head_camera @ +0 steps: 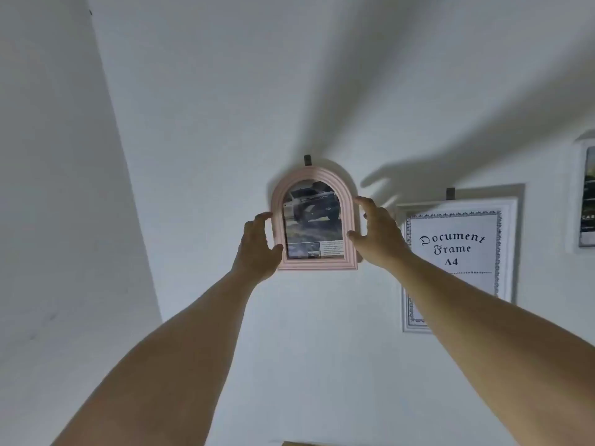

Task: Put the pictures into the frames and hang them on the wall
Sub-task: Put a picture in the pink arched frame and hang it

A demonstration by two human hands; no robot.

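At right edge, cut-off frame [584,194]

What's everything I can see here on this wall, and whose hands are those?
arched frame: one, pink, middle of the wall, holding a car picture, under a dark hook.
document frame: one, white, right of the arched frame, showing its "Document Frame A4" insert, under its own dark hook.
third frame: one, white, far right edge, mostly cut off.
wall: white, with a corner running down the left.
left hand: the person's own, fingers on the arched frame's left edge.
right hand: the person's own, open at the frame's right edge.
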